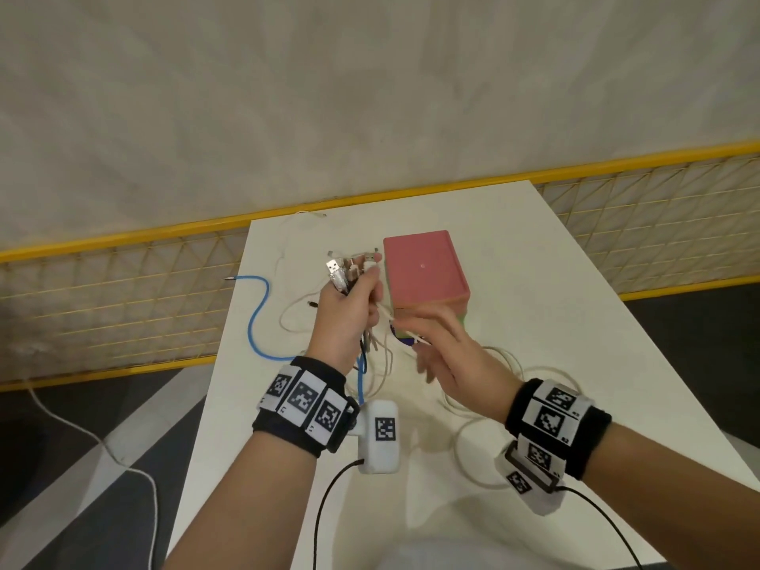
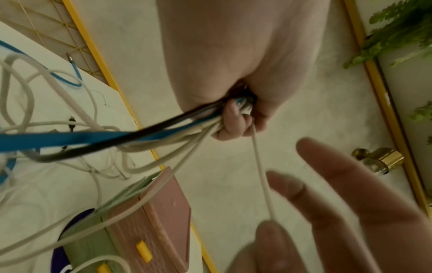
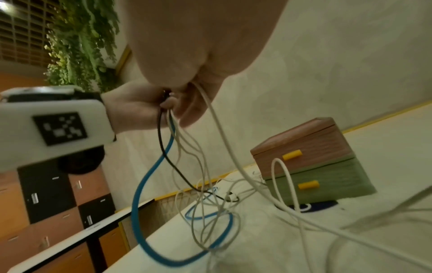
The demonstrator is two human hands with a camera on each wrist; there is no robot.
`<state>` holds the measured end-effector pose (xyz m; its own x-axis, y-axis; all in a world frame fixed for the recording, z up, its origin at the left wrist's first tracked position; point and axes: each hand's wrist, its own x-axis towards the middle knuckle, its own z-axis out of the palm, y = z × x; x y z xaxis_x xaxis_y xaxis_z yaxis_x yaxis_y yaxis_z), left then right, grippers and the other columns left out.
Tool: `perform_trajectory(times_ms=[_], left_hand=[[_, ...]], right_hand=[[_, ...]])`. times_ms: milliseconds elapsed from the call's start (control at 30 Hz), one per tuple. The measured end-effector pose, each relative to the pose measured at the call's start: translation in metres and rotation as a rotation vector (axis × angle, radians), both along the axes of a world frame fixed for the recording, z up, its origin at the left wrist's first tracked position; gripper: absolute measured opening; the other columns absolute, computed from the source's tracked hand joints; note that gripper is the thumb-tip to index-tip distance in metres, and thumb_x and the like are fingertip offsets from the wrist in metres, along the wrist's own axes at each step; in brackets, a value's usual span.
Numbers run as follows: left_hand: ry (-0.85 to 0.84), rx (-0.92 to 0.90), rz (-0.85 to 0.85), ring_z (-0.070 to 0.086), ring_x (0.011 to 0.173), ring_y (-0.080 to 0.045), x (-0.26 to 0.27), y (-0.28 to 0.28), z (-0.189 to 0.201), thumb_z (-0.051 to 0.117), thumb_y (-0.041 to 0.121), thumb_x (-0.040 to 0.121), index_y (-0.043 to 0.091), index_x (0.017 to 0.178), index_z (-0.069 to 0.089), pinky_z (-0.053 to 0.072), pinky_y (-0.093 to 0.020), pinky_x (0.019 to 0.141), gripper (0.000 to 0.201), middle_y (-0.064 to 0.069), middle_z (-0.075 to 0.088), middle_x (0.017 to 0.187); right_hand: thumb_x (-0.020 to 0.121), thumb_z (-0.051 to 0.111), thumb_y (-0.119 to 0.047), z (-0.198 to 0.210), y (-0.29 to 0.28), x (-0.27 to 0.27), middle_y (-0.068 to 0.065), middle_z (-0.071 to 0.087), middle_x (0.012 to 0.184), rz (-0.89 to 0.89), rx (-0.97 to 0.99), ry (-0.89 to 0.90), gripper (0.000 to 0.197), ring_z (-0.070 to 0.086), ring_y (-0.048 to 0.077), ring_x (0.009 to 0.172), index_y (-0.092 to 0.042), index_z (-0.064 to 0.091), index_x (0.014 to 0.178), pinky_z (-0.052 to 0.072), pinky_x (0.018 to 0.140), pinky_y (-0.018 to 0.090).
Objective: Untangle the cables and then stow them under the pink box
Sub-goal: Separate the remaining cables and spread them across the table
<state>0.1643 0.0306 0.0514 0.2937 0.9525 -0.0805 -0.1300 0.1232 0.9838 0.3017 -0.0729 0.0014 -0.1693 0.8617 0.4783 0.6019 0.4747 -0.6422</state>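
My left hand [image 1: 362, 281] is raised over the white table [image 1: 534, 364] and grips a bundle of cable ends [image 1: 341, 271], their USB plugs sticking up above the fist. From the fist hang a blue cable [image 3: 145, 184], a black cable [image 3: 163, 153] and several white ones, down to a loose tangle [image 3: 210, 212] on the table. My right hand [image 1: 415, 335] pinches one white cable [image 2: 260, 171] that runs taut from the left fist [image 2: 233, 118]; its other fingers are spread. Just behind both hands stands the pink box [image 1: 423, 269], stacked on a green box [image 3: 327, 181].
A dark blue flat item [image 3: 313, 206] lies under the green box. White cable loops [image 1: 485, 425] lie on the table by my right wrist, and the blue cable [image 1: 259, 314] trails over the left edge. A yellow mesh fence [image 1: 123, 302] runs behind the table.
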Motion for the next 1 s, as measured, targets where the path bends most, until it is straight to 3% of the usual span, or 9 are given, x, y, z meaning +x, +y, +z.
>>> perform_trajectory(times_ms=[100,167,267,367,500,667,800,867,1000], left_hand=[[-0.101,-0.002,0.099,0.04,0.049,-0.009,-0.004,0.003,0.011,0.053,0.031,0.098,0.016,0.088,0.064,0.039,-0.023,0.054,0.021,0.009,0.04,0.049],[-0.261,-0.029,0.136,0.04,0.048,-0.009,-0.014,0.009,0.021,0.053,0.032,0.098,0.017,0.083,0.056,0.047,-0.025,0.058,0.022,0.009,0.034,0.048],[-0.332,-0.009,0.109,0.024,0.042,-0.005,-0.034,0.02,0.032,0.062,0.032,0.09,0.022,0.073,0.049,0.03,-0.017,0.038,0.024,0.01,0.028,0.05],[-0.036,0.07,-0.088,0.026,0.039,-0.003,-0.036,0.014,0.032,0.069,0.023,0.087,0.022,0.085,0.064,0.023,-0.016,0.035,0.005,0.013,0.04,0.055],[0.585,0.159,-0.421,0.035,0.039,-0.003,-0.007,-0.015,0.017,0.066,0.044,0.088,0.024,0.09,0.067,0.031,-0.018,0.039,0.02,0.016,0.042,0.044],[0.43,0.088,-0.117,0.035,0.044,-0.008,-0.001,-0.012,0.019,0.06,0.045,0.091,0.022,0.069,0.05,0.031,-0.021,0.041,0.033,0.01,0.039,0.05],[0.291,0.017,0.301,0.042,0.049,-0.014,-0.025,0.019,0.018,0.063,0.043,0.09,0.014,0.082,0.058,0.037,-0.018,0.04,0.03,0.003,0.044,0.06],[0.383,0.182,0.343,0.054,0.063,-0.019,-0.024,0.017,0.012,0.064,0.038,0.09,0.02,0.1,0.059,0.048,-0.025,0.055,0.022,0.005,0.052,0.07],[0.453,0.465,-0.015,0.054,0.064,0.003,-0.003,-0.009,0.006,0.065,0.033,0.09,0.039,0.134,0.045,0.045,-0.011,0.065,0.049,0.016,0.052,0.068]], right_hand=[[0.098,0.041,-0.007,-0.01,-0.001,0.007,-0.006,0.051,0.106,-0.072,-0.049,0.004,0.032,0.05,-0.001,0.089,-0.011,0.05,0.129,0.042,0.082,0.011],[0.1,0.042,-0.012,-0.014,-0.002,0.02,-0.019,0.051,0.075,-0.067,-0.255,0.022,0.023,0.049,-0.003,0.072,-0.013,0.06,0.115,0.039,0.073,0.009],[0.098,0.046,-0.024,-0.017,-0.002,0.046,-0.013,0.055,0.063,-0.131,-0.432,-0.011,0.019,0.044,0.004,0.057,-0.029,0.062,0.09,0.04,0.062,0.021],[0.097,0.05,-0.026,-0.005,0.005,0.056,-0.001,0.052,0.061,-0.218,-0.394,0.043,0.021,0.038,0.005,0.052,-0.028,0.063,0.08,0.036,0.056,0.025],[0.095,0.055,-0.021,0.027,0.026,0.044,-0.015,0.05,0.058,-0.226,-0.273,0.143,0.02,0.044,0.002,0.055,-0.015,0.062,0.077,0.035,0.055,0.014],[0.097,0.051,-0.02,0.048,0.032,0.052,-0.013,0.056,0.068,-0.189,-0.281,0.179,0.017,0.047,0.0,0.062,-0.016,0.063,0.087,0.037,0.061,0.014],[0.098,0.044,-0.028,0.034,0.023,0.075,-0.005,0.041,0.062,-0.235,-0.35,0.042,0.03,0.036,0.006,0.054,-0.006,0.062,0.086,0.029,0.054,0.021],[0.097,0.045,-0.032,0.03,0.023,0.072,0.001,0.042,0.06,-0.229,-0.358,-0.024,0.033,0.035,0.008,0.052,-0.007,0.062,0.085,0.028,0.052,0.023],[0.097,0.047,-0.03,0.036,0.033,0.048,0.0,0.05,0.059,-0.189,-0.305,-0.133,0.03,0.041,0.012,0.055,-0.024,0.053,0.069,0.035,0.055,0.028]])
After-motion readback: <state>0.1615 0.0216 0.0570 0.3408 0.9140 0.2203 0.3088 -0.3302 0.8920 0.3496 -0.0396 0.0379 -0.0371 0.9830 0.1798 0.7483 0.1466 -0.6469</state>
